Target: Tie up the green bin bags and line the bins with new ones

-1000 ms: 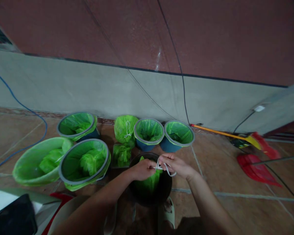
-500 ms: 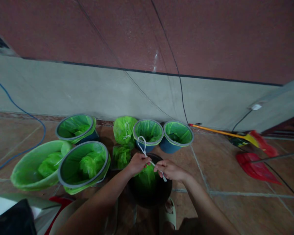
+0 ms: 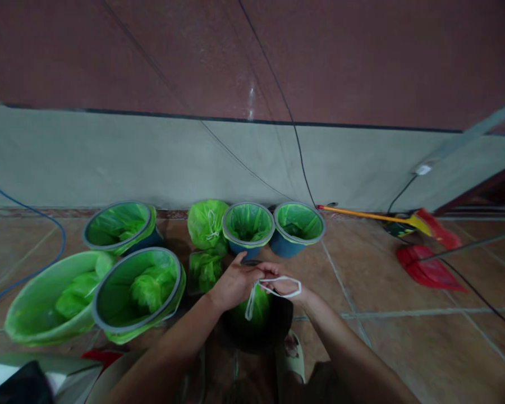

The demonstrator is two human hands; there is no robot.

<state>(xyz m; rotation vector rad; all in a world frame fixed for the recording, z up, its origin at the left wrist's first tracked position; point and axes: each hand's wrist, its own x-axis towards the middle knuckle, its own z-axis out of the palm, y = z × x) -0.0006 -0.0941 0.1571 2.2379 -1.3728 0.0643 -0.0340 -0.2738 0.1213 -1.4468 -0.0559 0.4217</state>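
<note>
My left hand [image 3: 234, 285] and my right hand [image 3: 283, 281] meet over a dark round bin [image 3: 280, 331]. Both are closed, with fingertips together at a white drawstring [image 3: 250, 304]. One loop of it lies across my right hand, and another part hangs down by my left fingers. Below them, the gathered neck of a green plastic bag [image 3: 257, 308] sits inside the bin. My left thumb points up, away from the string. Exactly how the string passes between the fingers is hidden.
Green-lined bins [image 3: 249, 224] stand along the wall, with two more large ones [image 3: 138, 289] at left. A tied green bag [image 3: 206, 224] sits between them. At right lie a broom [image 3: 362, 213] and a red dustpan [image 3: 425, 269]. A blue hose [image 3: 61, 241] curves at far left.
The drawstring loop, upright above my left hand before, now lies to the right over my right hand. A tail hangs at left. My hands have drawn together and the view has shifted slightly.
</note>
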